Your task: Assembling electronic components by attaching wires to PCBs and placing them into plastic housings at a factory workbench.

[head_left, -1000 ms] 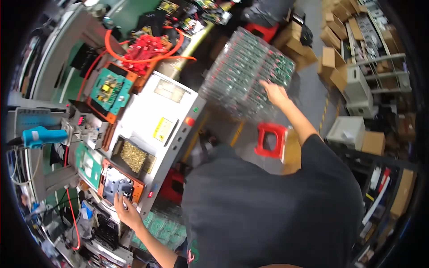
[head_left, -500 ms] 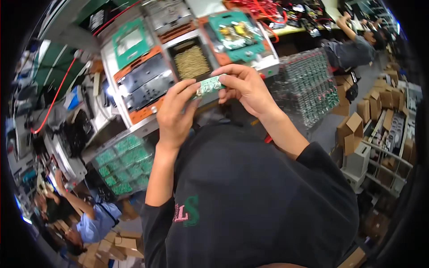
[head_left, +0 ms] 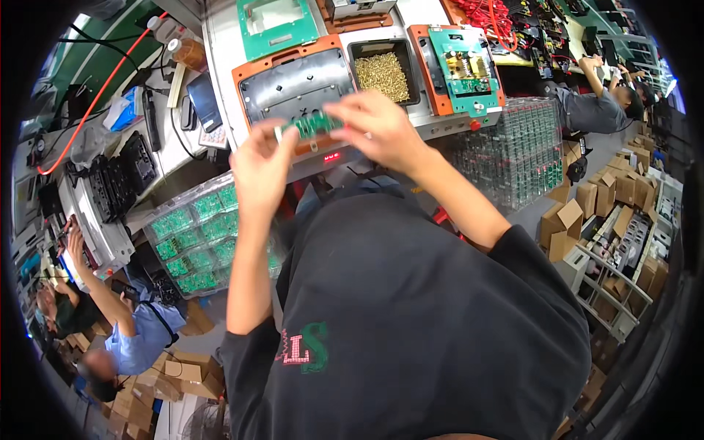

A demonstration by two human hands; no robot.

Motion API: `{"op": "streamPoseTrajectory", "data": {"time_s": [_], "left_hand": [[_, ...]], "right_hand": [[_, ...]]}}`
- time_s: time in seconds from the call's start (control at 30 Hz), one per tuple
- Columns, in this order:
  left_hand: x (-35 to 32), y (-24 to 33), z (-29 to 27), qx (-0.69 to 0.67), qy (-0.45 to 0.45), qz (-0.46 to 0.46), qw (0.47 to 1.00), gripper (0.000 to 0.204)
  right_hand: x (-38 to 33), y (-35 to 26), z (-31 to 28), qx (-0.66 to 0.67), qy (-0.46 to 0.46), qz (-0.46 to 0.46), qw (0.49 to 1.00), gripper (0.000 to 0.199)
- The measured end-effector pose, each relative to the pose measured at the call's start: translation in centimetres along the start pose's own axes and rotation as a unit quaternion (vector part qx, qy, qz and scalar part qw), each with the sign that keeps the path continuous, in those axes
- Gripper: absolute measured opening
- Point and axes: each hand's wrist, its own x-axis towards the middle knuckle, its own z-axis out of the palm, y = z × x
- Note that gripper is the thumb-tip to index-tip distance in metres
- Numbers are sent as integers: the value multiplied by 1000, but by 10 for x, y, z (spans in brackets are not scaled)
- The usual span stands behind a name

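A small green circuit board is held up level between my two hands, over the front edge of the bench. My left hand pinches its left end between thumb and fingers. Its right end lies in the closed fingers of my right hand. Just behind the board is a black plate set in an orange frame. A dark bin of small brass-coloured screws stands beyond my right hand. To its right, a green fixture on an orange base carries a board with yellow and metal parts.
Clear trays of green boards lie low on the left; stacked trays stand on the right. A green frame sits behind the black plate. Co-workers are at far left and far right. Cardboard boxes crowd the right floor.
The circuit board has moved left across the bench with both hands and now shows a darker green face. My view has shifted, bringing more of the bench into sight.
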Motion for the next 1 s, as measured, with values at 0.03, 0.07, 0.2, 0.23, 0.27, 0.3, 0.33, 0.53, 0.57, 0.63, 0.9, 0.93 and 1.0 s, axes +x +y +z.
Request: {"op": "streamPoseTrajectory", "data": {"time_s": [0.03, 0.07, 0.2, 0.23, 0.27, 0.3, 0.33, 0.53, 0.57, 0.63, 0.9, 0.93, 1.0], "left_hand": [[13, 0, 2, 16, 56, 82, 995, 28], [21, 11, -5, 50, 14, 79, 996, 29], [43, -20, -20, 172, -72, 235, 954, 29], [42, -23, -21, 208, -92, 247, 942, 29], [39, -26, -19, 209, -87, 254, 940, 28], [35, -28, -19, 212, -80, 262, 938, 28], [31, -32, -18, 214, -72, 270, 936, 27], [30, -34, -21, 312, -30, 381, 870, 27], [28, -34, -20, 313, -35, 373, 873, 26], [25, -32, -19, 316, -44, 368, 873, 26], [19, -25, -22, 312, -6, 350, 883, 30], [16, -17, -24, 309, 10, 351, 884, 30], [17, -6, -24, 297, 68, 362, 881, 28]], "right_hand": [[10, 12, 5, -4, -16, 11, 1000, 41], [18, 25, 10, -6, -30, 25, 999, 38], [17, 48, 22, -26, -66, 22, 997, 36], [14, 46, 23, -25, -69, 25, 997, 36], [10, 44, 24, -24, -72, 28, 997, 37], [9, 43, 26, -63, -74, 3, 995, 38], [6, 40, 28, -65, -71, -4, 995, 39], [11, 40, 32, -79, -60, -21, 995, 40], [9, 39, 31, -76, -65, -21, 995, 40], [2, 38, 26, -74, -78, -21, 994, 40], [34, 43, 0, -40, -102, 22, 994, 53], [46, 57, -2, 7, -46, 36, 998, 54], [86, 86, 15, 41, 58, 184, 980, 53]]}}
